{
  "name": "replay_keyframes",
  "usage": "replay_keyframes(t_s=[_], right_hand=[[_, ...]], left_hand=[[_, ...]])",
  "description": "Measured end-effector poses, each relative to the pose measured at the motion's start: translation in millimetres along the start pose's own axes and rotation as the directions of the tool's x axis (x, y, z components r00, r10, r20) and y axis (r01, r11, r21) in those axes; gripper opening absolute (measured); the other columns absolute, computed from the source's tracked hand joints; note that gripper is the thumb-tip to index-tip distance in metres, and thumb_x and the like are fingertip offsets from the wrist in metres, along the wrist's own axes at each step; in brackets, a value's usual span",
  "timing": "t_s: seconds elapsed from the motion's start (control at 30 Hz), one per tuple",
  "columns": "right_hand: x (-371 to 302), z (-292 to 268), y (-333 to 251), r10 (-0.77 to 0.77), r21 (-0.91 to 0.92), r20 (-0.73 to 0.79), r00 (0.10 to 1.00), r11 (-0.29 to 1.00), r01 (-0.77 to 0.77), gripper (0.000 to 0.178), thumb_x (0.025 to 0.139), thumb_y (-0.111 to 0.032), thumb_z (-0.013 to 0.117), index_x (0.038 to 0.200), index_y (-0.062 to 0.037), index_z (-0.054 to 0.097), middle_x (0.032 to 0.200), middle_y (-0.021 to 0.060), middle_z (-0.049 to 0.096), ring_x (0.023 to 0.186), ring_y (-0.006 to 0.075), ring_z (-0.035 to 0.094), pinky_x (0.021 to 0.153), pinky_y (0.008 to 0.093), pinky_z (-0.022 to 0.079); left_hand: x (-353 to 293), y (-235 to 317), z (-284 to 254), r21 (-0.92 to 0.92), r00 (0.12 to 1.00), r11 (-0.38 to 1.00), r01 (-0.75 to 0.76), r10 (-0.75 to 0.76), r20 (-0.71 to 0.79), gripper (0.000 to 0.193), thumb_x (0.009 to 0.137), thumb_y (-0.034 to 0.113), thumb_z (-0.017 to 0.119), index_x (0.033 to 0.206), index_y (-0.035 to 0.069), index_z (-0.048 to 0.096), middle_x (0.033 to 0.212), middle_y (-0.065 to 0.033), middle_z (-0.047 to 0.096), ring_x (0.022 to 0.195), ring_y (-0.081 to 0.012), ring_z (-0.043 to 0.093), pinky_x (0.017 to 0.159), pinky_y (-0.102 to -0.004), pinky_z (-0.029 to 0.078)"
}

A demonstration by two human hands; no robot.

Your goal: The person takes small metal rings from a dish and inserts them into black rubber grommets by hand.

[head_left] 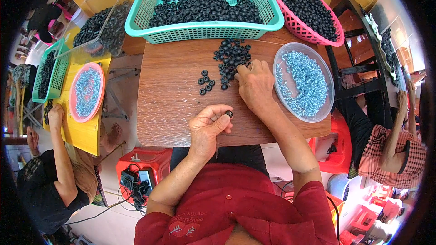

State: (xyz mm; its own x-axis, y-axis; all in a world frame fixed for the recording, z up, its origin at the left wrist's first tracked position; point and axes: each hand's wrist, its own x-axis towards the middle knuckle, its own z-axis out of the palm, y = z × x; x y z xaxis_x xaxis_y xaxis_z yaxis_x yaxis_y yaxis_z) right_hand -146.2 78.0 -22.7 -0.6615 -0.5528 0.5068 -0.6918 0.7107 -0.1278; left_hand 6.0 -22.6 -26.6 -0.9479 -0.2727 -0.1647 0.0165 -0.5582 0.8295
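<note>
My left hand (210, 127) is raised over the near part of the brown table (168, 104), thumb and forefinger pinching a small black round part (229, 114). Farther off, my right hand (255, 84) bends its fingers down at the right edge of a loose heap of black round parts (232, 56). Its fingertips are pressed together among them, and what they hold, if anything, is hidden. Left of the heap lies a smaller group of black ring-shaped parts (206, 83), some with their holes facing up. Beside my right forearm sits a clear round tub (330, 91) of small shiny blue pieces (306, 79).
A green basket (204, 31) and a pink basket (338, 36), both holding black parts, stand along the far edge. At left, a person's hand (56, 114) works at a yellow table (86, 131). Another person in checked clothing (386, 154) sits at right. A red stool (141, 159) carries cables.
</note>
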Motion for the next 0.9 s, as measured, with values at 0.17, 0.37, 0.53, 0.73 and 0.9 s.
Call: replay_keyframes(t_s=[0.17, 0.37, 0.53, 0.73, 0.9], right_hand=[[0, 2, 3, -0.056, -0.005, -0.034, 0.998, 0.998, 0.056, 0.015, 0.069, -0.012, 0.071, 0.082, -0.008, 0.067, 0.074, 0.0082, 0.051, 0.072, 0.0251, 0.05, 0.058, 0.0368, 0.041], [-13, -21, 0, -0.068, 0.202, -0.155, 0.986, 0.974, 0.099, 0.009, 0.07, -0.006, 0.064, 0.079, -0.0054, 0.064, 0.074, 0.0091, 0.048, 0.072, 0.0253, 0.048, 0.06, 0.0358, 0.041], [-40, -34, 3, -0.145, 0.172, -0.065, 0.987, 0.973, 0.154, 0.013, 0.07, -0.004, 0.063, 0.084, -0.0021, 0.062, 0.077, 0.0096, 0.049, 0.074, 0.026, 0.049, 0.062, 0.0355, 0.042], [-53, -41, 5, -0.101, 0.227, 0.033, 0.994, 0.97, 0.091, 0.022, 0.069, -0.002, 0.064, 0.09, 0.0001, 0.062, 0.079, 0.0108, 0.05, 0.076, 0.028, 0.05, 0.064, 0.0374, 0.042], [-57, -44, 10, -0.031, 0.348, 0.044, 0.999, 0.937, 0.014, 0.025, 0.068, -0.002, 0.066, 0.093, -0.0008, 0.064, 0.077, 0.0118, 0.05, 0.076, 0.0289, 0.051, 0.064, 0.0385, 0.042]], left_hand=[[0, -1, -1, -0.006, 1.0, 1.0, -0.002, 0.002, -0.004, 0.02, 0.087, 0.006, 0.062, 0.104, -0.003, 0.061, 0.086, -0.0057, 0.064, 0.068, -0.01, 0.059, 0.061, -0.0222, 0.049], [-2, 0, 1, -0.027, 1.0, 1.0, 0.004, -0.005, -0.021, 0.024, 0.085, 0.007, 0.064, 0.105, -0.005, 0.059, 0.086, -0.0108, 0.063, 0.067, -0.0133, 0.059, 0.061, -0.0252, 0.049], [-1, -1, 0, 0.004, 1.0, 1.0, 0.0, 0.0, -0.017, 0.023, 0.085, 0.006, 0.064, 0.105, -0.005, 0.06, 0.086, -0.0111, 0.063, 0.068, -0.0134, 0.059, 0.061, -0.0252, 0.05], [-1, -1, 1, 0.008, 1.0, 1.0, -0.006, 0.006, -0.027, 0.022, 0.085, 0.006, 0.063, 0.104, -0.005, 0.06, 0.086, -0.0113, 0.063, 0.067, -0.0135, 0.059, 0.061, -0.0255, 0.049], [-1, -1, 2, 0.018, 0.999, 1.0, -0.013, 0.013, -0.03, 0.022, 0.085, 0.005, 0.063, 0.104, -0.005, 0.06, 0.086, -0.0113, 0.063, 0.067, -0.0135, 0.059, 0.06, -0.0259, 0.05]])
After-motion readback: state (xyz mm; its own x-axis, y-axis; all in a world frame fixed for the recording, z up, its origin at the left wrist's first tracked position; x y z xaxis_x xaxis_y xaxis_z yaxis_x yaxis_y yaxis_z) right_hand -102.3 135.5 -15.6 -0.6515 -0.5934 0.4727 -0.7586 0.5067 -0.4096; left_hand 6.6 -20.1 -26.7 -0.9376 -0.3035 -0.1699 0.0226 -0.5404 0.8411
